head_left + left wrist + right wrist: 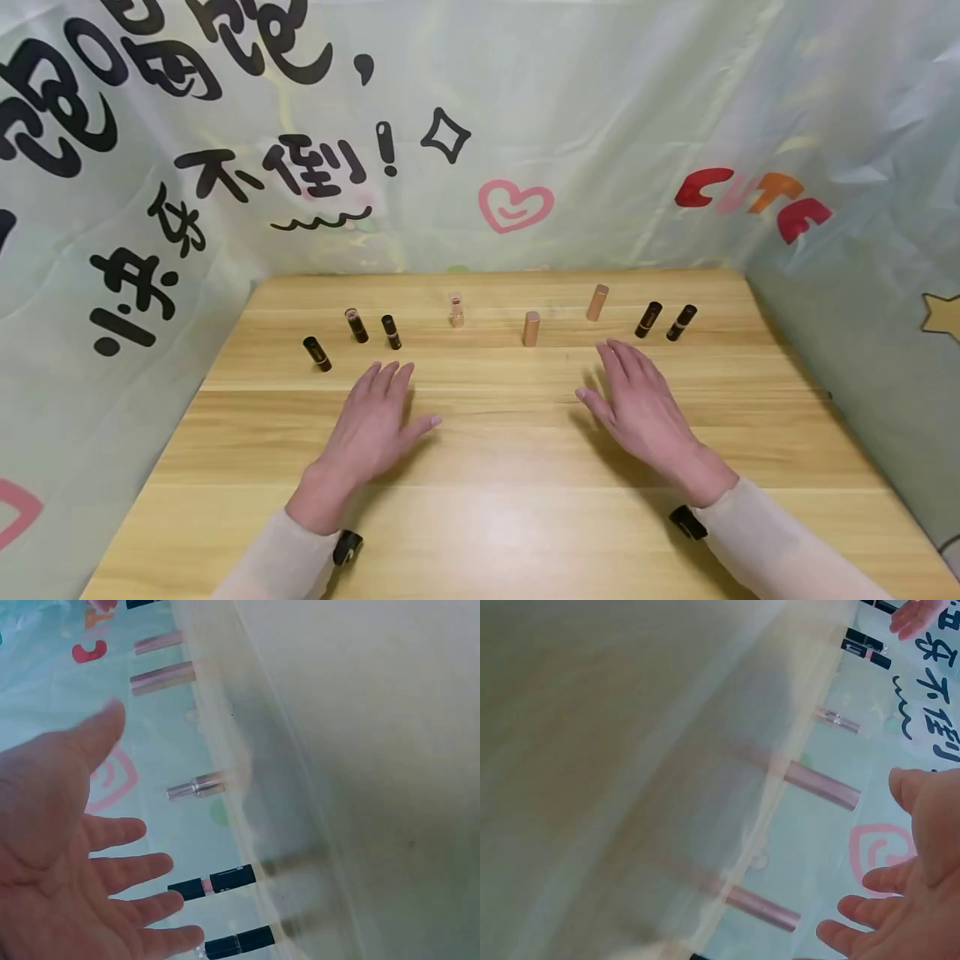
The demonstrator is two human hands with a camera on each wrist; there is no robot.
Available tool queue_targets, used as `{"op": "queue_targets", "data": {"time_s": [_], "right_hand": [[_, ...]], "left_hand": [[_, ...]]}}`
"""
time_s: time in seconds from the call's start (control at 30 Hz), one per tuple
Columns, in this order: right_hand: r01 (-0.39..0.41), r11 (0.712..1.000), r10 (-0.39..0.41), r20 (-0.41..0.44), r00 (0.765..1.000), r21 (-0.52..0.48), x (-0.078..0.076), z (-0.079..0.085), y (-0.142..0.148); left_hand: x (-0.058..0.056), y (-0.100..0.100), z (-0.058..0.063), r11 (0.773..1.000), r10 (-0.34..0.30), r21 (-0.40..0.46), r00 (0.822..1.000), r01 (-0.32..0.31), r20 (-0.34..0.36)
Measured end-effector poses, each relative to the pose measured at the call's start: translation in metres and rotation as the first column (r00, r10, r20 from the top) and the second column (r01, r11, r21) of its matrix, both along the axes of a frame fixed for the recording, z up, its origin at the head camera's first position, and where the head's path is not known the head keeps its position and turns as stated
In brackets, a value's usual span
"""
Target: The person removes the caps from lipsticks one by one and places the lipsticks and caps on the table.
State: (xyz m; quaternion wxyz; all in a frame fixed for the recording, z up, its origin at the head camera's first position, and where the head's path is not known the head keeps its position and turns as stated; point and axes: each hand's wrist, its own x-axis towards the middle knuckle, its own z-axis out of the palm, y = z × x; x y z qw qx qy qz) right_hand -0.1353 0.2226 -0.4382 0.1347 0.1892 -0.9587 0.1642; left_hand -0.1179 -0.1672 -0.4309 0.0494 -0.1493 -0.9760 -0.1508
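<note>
My left hand hovers over the table with fingers spread, holding nothing. Just beyond its fingertips stand three black lipstick tubes, the left one, the middle one and the right one. My right hand is likewise extended with nothing in it. Nearest to it are two black tubes, one beside the other, and a rose-gold tube. Between the hands, farther back, stand another rose-gold tube and a clear-capped pinkish tube. All the tubes are upright and apart.
The wooden table ends at the back against a pale printed cloth, which also closes off the left and right sides. A small black device sits on the left wrist, another on the right.
</note>
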Motion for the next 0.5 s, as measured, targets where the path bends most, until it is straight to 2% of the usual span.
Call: {"op": "queue_targets", "data": {"time_s": [0.1, 0.2, 0.5], "right_hand": [[-0.006, 0.998, 0.003, -0.047, 0.999, -0.057, -0.005, 0.003, -0.007], [0.005, 0.993, -0.014, -0.074, 0.997, -0.115, -0.011, 0.005, -0.015], [0.007, 0.967, -0.049, -0.156, 0.987, -0.256, -0.034, 0.007, -0.042]], "left_hand": [[-0.004, 0.000, 0.002, 0.999, 0.010, 0.050, 0.998, -0.007, -0.064], [-0.008, 0.004, 0.006, 0.994, 0.032, 0.103, 0.996, -0.023, -0.088], [-0.028, 0.040, 0.015, 0.978, 0.065, 0.203, 0.996, -0.051, -0.064]]}}
